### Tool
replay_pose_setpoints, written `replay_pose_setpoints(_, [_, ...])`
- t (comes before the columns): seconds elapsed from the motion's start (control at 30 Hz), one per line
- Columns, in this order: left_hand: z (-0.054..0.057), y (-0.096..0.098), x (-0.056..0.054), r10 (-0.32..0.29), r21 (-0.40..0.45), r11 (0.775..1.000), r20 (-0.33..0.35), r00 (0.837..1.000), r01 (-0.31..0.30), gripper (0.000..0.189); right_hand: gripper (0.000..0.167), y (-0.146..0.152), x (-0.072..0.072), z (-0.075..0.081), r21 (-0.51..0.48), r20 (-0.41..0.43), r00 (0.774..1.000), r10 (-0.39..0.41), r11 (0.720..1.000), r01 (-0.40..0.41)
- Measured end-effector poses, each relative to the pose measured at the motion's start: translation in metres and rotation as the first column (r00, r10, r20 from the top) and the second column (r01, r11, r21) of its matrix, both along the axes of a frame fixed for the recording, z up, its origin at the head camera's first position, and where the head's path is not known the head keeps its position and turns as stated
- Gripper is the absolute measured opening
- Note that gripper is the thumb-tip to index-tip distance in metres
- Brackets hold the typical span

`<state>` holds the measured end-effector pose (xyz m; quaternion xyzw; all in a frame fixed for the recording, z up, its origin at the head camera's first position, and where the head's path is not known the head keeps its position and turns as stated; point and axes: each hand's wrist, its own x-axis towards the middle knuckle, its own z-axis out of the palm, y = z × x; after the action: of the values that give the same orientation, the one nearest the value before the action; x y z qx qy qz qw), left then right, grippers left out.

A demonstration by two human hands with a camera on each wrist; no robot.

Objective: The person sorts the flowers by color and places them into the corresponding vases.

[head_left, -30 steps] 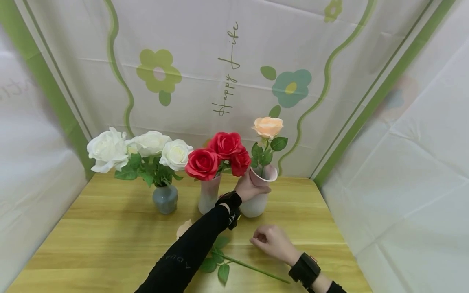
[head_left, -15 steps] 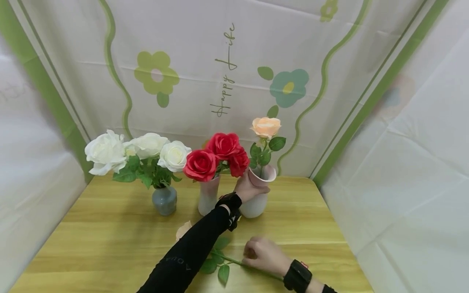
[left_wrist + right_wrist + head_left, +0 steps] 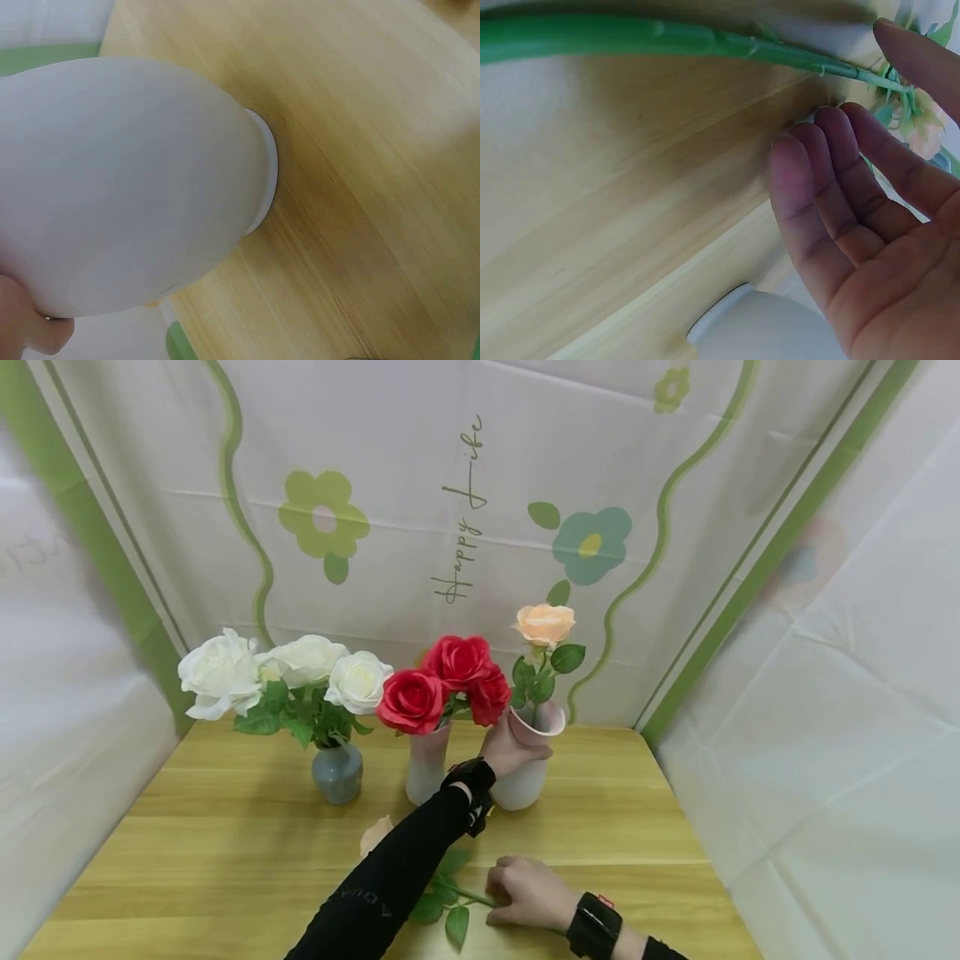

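My left hand grips the neck of a pink-and-white vase, which stands upright on the table. One peach rose rises from its mouth. In the left wrist view the vase body fills much of the picture, with a finger against it. Another peach rose lies on the table, partly hidden by the left sleeve. My right hand is at its green stem. The right wrist view shows the stem passing between thumb and fingers, with a gap around it.
A second pink-and-white vase with red roses stands left of the held one. Farther left is a blue-grey vase of white roses. Printed cloth walls enclose the wooden table.
My right hand has moved left and down onto the lying rose's stem. The left hand keeps its grip on the vase, which has not moved.
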<state>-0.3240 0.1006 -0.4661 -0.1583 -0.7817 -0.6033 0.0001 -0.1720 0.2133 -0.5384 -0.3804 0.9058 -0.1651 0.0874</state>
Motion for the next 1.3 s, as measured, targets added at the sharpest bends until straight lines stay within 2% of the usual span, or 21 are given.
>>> replay_pose_setpoints(0.23, [0.001, 0.0, 0.002, -0.002, -0.003, 1.0, -0.019, 1.0, 0.002, 0.107, 0.015, -0.007, -0.001, 0.0, 0.018, -0.004, 0.999, 0.038, 0.999, -0.038])
replay_pose_setpoints(0.53, [0.004, -0.002, 0.003, -0.01, -0.02, 1.0, 0.002, 1.0, 0.01, 0.109, 0.02, -0.012, -0.003, -0.001, 0.04, -0.02, 0.997, 0.072, 0.997, -0.071])
replay_pose_setpoints(0.63, [0.002, -0.002, 0.002, -0.009, -0.018, 1.0, 0.001, 1.0, 0.009, 0.108, 0.022, -0.012, -0.003, 0.0, 0.059, -0.061, 0.995, 0.084, 0.995, -0.08])
replay_pose_setpoints(0.77, [0.0, -0.002, 0.001, -0.008, -0.024, 1.0, -0.004, 1.0, 0.008, 0.107, 0.022, -0.011, -0.001, 0.004, 0.134, -0.115, 0.991, 0.074, 0.989, -0.058])
replay_pose_setpoints(0.97, [0.005, -0.002, 0.005, -0.02, -0.021, 1.0, -0.001, 1.0, 0.02, 0.106, 0.021, -0.007, 0.002, 0.013, 0.232, -0.197, 0.976, 0.089, 0.972, -0.042])
replay_pose_setpoints(1.3, [0.003, -0.002, 0.003, -0.015, -0.026, 1.0, 0.014, 1.0, 0.016, 0.105, 0.027, 0.004, -0.001, 0.029, 0.254, -0.278, 0.954, 0.115, 0.966, -0.042])
